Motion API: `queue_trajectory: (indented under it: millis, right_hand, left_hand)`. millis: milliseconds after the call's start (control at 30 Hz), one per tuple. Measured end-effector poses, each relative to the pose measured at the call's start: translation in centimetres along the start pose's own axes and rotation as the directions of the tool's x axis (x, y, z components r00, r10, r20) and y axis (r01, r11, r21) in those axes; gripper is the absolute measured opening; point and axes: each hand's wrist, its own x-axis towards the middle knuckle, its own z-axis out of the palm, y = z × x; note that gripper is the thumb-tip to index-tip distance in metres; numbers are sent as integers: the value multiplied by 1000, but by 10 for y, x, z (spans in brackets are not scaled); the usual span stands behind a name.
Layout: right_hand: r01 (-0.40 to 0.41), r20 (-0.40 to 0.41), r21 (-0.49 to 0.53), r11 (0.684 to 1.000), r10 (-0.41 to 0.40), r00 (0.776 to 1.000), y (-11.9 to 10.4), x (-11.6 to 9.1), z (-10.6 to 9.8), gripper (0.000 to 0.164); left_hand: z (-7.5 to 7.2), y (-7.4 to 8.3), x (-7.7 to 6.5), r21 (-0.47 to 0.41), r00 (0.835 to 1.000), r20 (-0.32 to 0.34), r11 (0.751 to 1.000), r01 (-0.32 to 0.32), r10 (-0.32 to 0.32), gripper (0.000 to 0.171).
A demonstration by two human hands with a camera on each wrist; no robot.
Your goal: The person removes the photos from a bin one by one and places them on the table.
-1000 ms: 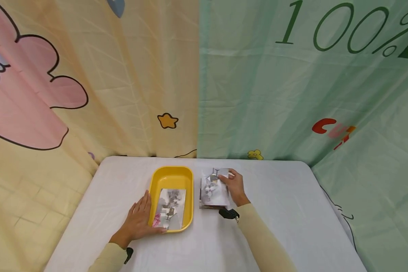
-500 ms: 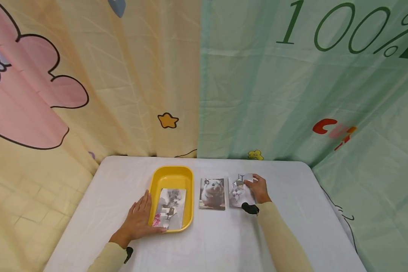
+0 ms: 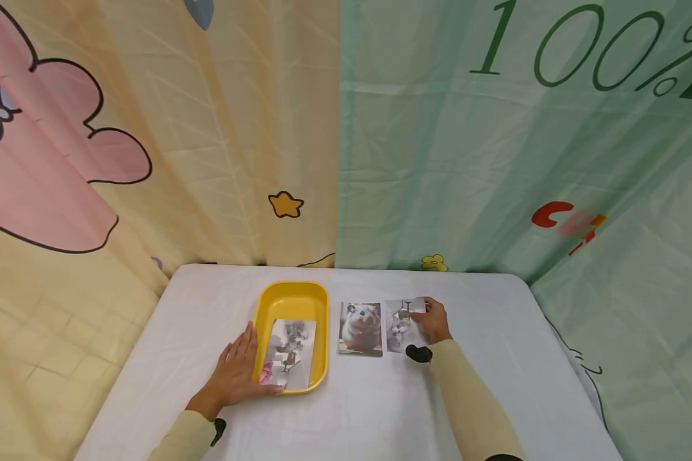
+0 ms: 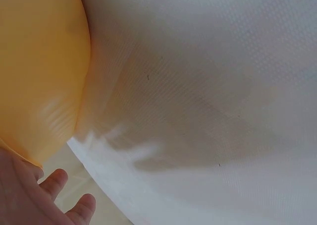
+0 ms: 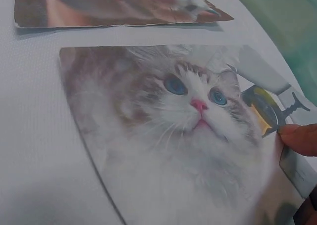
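Observation:
My right hand (image 3: 436, 322) pinches the right edge of a picture card of a white-and-grey cat (image 3: 399, 331), low over the table. In the right wrist view the thumb (image 5: 303, 139) lies on top of this card, near a small printed goblet shape. Just left of it, a card with a hamster picture (image 3: 360, 328) lies flat. Farther left stands a yellow tray (image 3: 324, 314) holding a picture card (image 3: 295, 346) with a pink patch at one corner. My left hand (image 3: 232, 369) rests along the tray's left side, fingers straight, thumb at its near edge.
A white cloth covers the table (image 3: 346, 429), whose far corners are rounded. Printed curtains, yellow (image 3: 219, 160) on the left and green (image 3: 415, 160) on the right, hang close behind it. A black band sits on each wrist.
My right hand has carried the cat card rightward off the hamster card, uncovering it, then shifted slightly back left and lower. The left hand and tray have stayed put.

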Motion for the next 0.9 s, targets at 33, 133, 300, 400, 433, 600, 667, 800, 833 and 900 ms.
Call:
queue_trajectory:
  millis: [33, 133, 300, 400, 433, 600, 667, 800, 833, 900]
  right_hand:
    - [5, -4, -16, 1000, -5, 1000, 0, 1, 0, 53]
    - [44, -35, -68, 997, -46, 998, -1, 3, 0, 60]
    - [177, -139, -90, 980, -189, 972, -18, -6, 9, 58]
    - [276, -141, -53, 960, -281, 949, -34, -17, 22, 50]
    - [302, -126, -31, 953, -304, 944, -40, -22, 28, 48]
    - [476, -41, 29, 879, -475, 879, -65, -48, 62, 35]
    - [536, 5, 38, 844, -536, 844, -73, -58, 78, 30]
    - [562, 137, 32, 826, -561, 817, -83, -82, 109, 25]
    - [564, 168, 23, 825, -560, 811, -85, -87, 117, 25]
    - [573, 226, 17, 820, -561, 796, -87, -96, 131, 25]
  left_hand:
    - [0, 0, 0, 3, 1000, -1, 1000, -1, 1, 145]
    - [-1, 1, -2, 7, 1000, 3, 1000, 3, -3, 144]
    - [0, 1, -1, 1, 1000, 15, 1000, 8, -8, 145]
    - [0, 0, -1, -7, 1000, 11, 1000, 5, -5, 145]
    - [1, 0, 0, -9, 1000, 5, 1000, 1, -1, 145]
    - [4, -2, 0, -13, 1000, 2, 1000, 2, -2, 146]
    - [4, -2, 0, -15, 1000, -3, 1000, 0, 0, 145]
    - [4, -3, 0, -9, 1000, -12, 1000, -6, 5, 145]
    - [4, -3, 0, -6, 1000, -17, 1000, -11, 11, 145]
    - [4, -3, 1, 3, 1000, -12, 1000, -12, 12, 145]
